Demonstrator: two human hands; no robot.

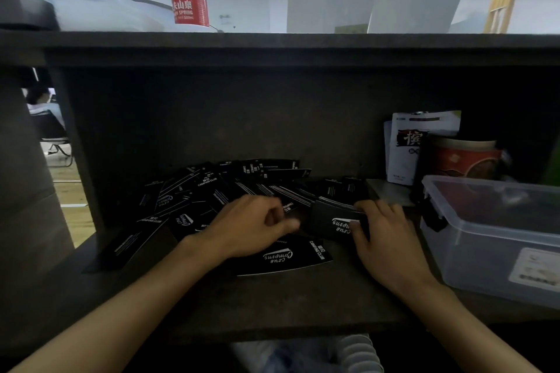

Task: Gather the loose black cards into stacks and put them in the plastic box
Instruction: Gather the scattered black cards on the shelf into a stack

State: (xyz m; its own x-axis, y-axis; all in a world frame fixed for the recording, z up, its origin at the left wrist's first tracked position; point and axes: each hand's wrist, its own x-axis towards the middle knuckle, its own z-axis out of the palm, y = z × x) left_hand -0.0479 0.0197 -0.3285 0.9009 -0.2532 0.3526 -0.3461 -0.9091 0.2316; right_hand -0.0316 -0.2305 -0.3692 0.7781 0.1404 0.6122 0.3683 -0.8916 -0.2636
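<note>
Early stage. Right hand (385, 236) grips small stack (336, 222), frame centre. Left hand (251, 227) curled over cards (212, 191), grip unclear. Box (497, 239), right: contents unclear.

Loose black cards (230, 200) on dark shelf (272, 306) — right hand (385, 239) gripping a stack (336, 221) — plastic box (497, 239) alongside.

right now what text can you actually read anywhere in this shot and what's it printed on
"CAMPING CLUB": loose black cards, several in the pile.
"Camping" in script: the same cards and the stack held by the right hand, seen upside down.
"SPRING" under Chinese characters: red label of the water bottle.
One large Chinese character: white pouch; its small print is unreadable.
Sticker on the plastic box: too blurred.
</note>
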